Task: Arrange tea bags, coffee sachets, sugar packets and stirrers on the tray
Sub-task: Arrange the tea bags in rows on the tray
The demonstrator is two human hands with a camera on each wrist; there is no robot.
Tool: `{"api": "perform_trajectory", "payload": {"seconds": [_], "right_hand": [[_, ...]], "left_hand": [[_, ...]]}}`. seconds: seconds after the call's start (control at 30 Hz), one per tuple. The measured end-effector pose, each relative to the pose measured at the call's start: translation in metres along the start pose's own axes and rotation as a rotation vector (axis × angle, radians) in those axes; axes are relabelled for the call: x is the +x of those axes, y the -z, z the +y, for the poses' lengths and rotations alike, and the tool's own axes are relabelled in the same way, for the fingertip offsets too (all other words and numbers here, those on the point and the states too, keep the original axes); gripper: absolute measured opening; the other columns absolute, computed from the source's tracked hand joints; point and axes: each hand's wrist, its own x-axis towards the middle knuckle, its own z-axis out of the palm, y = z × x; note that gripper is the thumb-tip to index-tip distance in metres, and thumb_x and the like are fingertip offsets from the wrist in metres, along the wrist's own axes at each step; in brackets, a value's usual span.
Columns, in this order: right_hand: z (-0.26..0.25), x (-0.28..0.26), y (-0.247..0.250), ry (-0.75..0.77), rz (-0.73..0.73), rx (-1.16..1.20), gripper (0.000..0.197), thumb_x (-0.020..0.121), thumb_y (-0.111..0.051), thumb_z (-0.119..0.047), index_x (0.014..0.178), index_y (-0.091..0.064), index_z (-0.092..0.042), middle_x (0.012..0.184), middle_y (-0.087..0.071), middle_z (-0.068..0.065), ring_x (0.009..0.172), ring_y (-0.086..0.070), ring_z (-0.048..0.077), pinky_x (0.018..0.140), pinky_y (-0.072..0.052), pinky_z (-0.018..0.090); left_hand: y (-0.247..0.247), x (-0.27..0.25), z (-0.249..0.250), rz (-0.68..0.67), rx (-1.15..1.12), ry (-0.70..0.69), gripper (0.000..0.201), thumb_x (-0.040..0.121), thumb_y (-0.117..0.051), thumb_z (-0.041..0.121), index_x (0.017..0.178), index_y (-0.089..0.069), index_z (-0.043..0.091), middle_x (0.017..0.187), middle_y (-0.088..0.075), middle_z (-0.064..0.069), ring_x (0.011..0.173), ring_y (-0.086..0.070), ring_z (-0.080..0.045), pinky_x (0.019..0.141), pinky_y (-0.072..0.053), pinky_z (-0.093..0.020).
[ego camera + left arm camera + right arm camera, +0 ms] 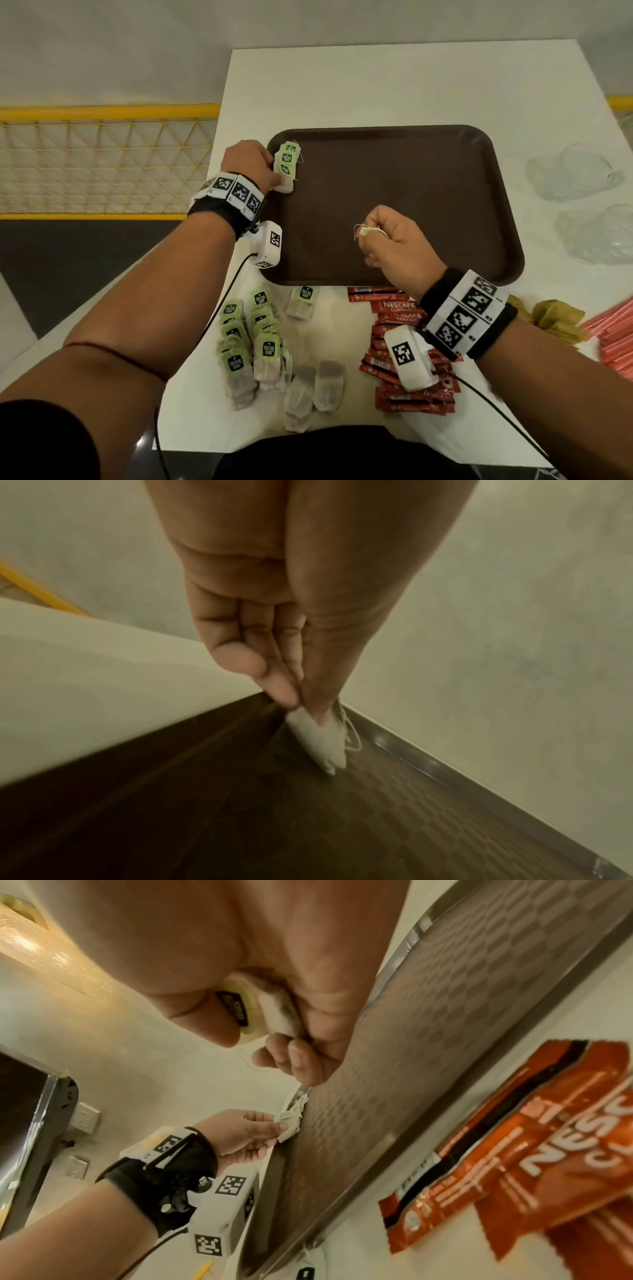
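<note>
A dark brown tray (428,205) lies on the white table (308,85). At its far left corner my left hand (253,168) pinches a small stack of tea bags (287,166) with green tags, lying on the tray floor. The left wrist view shows fingers and thumb pinching the white bag (320,739) against the tray (205,818). My right hand (387,240) hovers over the tray's middle, fist curled round another tea bag (260,1012) with its string hanging out. Loose tea bags (253,339) and red coffee sachets (400,342) lie in front of the tray.
Brown sugar packets (548,322) and pink stirrers (613,329) sit at the right, near the table edge. Clear glass cups (575,178) stand right of the tray. A yellow wire rack (102,157) is left of the table.
</note>
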Motion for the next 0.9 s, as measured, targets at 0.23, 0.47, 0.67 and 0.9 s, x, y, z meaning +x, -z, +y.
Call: {"api": "perform_trajectory", "payload": {"seconds": [0.23,0.47,0.67,0.9], "right_hand": [[-0.003,-0.003,0.003,0.018,0.021,-0.027,0.013,0.093,-0.05,-0.007,0.081,-0.048,-0.006,0.067,-0.048,0.012,0.058,-0.043,0.023,0.06,-0.042,0.041],[-0.001,-0.005,0.006,0.017,0.034,-0.049,0.014,0.092,-0.052,-0.007,0.078,-0.049,-0.012,0.066,-0.051,0.01,0.058,-0.046,0.023,0.06,-0.044,0.042],[0.0,-0.008,0.01,0.014,0.037,-0.064,0.01,0.092,-0.054,-0.008,0.082,-0.051,-0.01,0.071,-0.054,0.011,0.06,-0.049,0.023,0.061,-0.047,0.041],[-0.007,-0.006,0.005,0.042,0.043,-0.006,0.007,0.094,-0.062,-0.013,0.097,-0.06,-0.006,0.092,-0.071,0.009,0.08,-0.073,0.019,0.072,-0.062,0.039]], "left_hand": [[0.003,0.015,0.006,0.013,0.145,-0.069,0.037,0.07,-0.085,0.034,0.1,-0.068,0.02,0.106,-0.069,-0.002,0.103,-0.063,-0.022,0.09,-0.052,-0.036],[-0.007,0.02,0.019,-0.115,0.441,-0.187,0.025,0.077,-0.077,0.034,0.095,-0.075,0.017,0.105,-0.07,-0.006,0.099,-0.063,-0.029,0.083,-0.054,-0.036],[-0.006,0.022,0.023,-0.11,0.5,-0.205,0.024,0.079,-0.075,0.034,0.095,-0.076,0.017,0.103,-0.069,-0.007,0.099,-0.063,-0.03,0.081,-0.053,-0.035],[0.028,-0.039,0.032,-0.041,-0.086,-0.426,0.028,0.086,-0.065,0.052,0.095,-0.075,0.028,0.09,-0.068,0.014,0.085,-0.062,-0.008,0.079,-0.047,-0.025]]}}
